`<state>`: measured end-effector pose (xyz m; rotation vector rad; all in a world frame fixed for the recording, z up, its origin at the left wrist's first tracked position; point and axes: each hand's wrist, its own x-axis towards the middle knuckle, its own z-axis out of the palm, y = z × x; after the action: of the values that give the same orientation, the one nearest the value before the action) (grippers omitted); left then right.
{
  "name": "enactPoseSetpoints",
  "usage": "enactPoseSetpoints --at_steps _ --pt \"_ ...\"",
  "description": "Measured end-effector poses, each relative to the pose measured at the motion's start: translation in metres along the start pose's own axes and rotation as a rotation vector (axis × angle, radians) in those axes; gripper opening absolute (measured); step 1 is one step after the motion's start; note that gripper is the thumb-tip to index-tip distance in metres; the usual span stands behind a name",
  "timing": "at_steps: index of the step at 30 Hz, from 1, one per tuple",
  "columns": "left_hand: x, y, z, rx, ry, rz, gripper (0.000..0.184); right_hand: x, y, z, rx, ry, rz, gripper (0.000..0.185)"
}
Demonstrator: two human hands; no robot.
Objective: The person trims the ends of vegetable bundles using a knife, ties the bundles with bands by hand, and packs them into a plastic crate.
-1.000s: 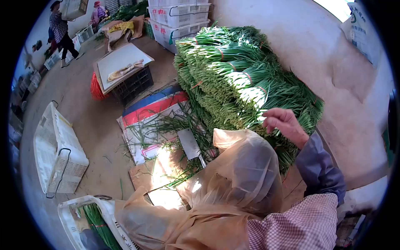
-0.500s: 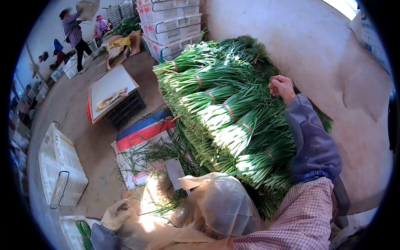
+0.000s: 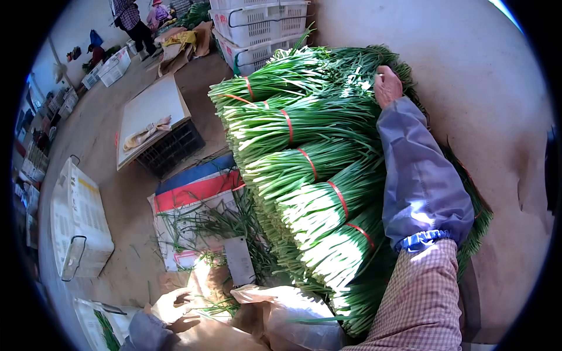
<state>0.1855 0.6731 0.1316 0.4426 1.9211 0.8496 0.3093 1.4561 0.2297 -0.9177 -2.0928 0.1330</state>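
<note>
right hand (image 3: pixel 387 88) curled at piled greens (image 3: pixel 304 120), can't tell if gripping; left hand (image 3: pixel 171 306), fingers parted, near apron (image 3: pixel 213 336).

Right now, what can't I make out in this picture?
All in the head view:
Right hand: whether its fingers grip any leaves; hidden by the hand itself and the foliage.
Green bundles: their full number; upper ones cover those beneath.
Metal blade: any handle; hidden behind the plastic apron.
Lower-left crate: its near end; cut off by the frame.
Standing person: head; cut off by the top edge.
</note>
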Motion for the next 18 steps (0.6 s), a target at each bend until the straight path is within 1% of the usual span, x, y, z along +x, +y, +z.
enactPoseSetpoints --at_steps 1,3,4,5,6,7,8,9,11,13,15,17,18 --pt "0.008 -0.006 0.003 -0.004 0.003 -0.028 0.049 0.005 -0.008 0.012 -0.124 -0.027 -0.088 0.045" --pt "0.015 -0.005 0.014 -0.008 -0.022 -0.078 0.048 -0.002 -0.044 0.014 -0.56 -0.161 -0.261 0.063" --pt "0.017 0.001 0.02 -0.006 -0.041 -0.084 0.049 0.005 -0.047 0.025 -0.647 -0.246 -0.264 0.072" --pt "0.02 0.005 0.024 -0.003 -0.058 -0.087 0.05 0.006 -0.047 0.031 -0.65 -0.204 -0.301 0.066" --pt "0.022 0.005 0.025 0.03 -0.078 -0.077 0.046 0.007 -0.047 0.034 -0.651 -0.288 -0.285 0.062" --pt "0.023 0.003 0.025 0.131 -0.096 -0.06 0.044 0.009 -0.048 0.032 -0.655 -0.371 -0.268 0.058" --pt "0.024 0.0 0.025 0.231 -0.117 -0.039 0.043 0.012 -0.046 0.03 -0.553 -0.471 -0.202 0.048" --pt "0.023 -0.001 0.024 0.331 -0.135 -0.018 0.041 0.015 -0.026 0.041 -0.44 -0.439 -0.204 0.044" --pt "0.016 0.036 0.025 0.714 -0.196 0.276 0.04 0.034 0.015 0.055 -0.272 -0.264 -0.189 0.03" --pt "0.014 0.042 0.031 0.422 -0.149 0.062 0.042 0.024 0.032 0.037 -0.059 0.076 0.086 0.028" --pt "0.011 0.026 0.033 0.121 -0.093 -0.071 0.044 0.016 0.059 0.01 0.181 0.343 0.085 0.035" --pt "0.012 0.0 0.032 0.057 -0.092 -0.118 0.045 0.008 0.091 -0.028 0.136 0.337 0.354 0.042" --pt "0.015 -0.01 0.028 0.153 -0.115 -0.118 0.045 0.0 0.102 -0.047 0.095 0.349 0.437 0.046"
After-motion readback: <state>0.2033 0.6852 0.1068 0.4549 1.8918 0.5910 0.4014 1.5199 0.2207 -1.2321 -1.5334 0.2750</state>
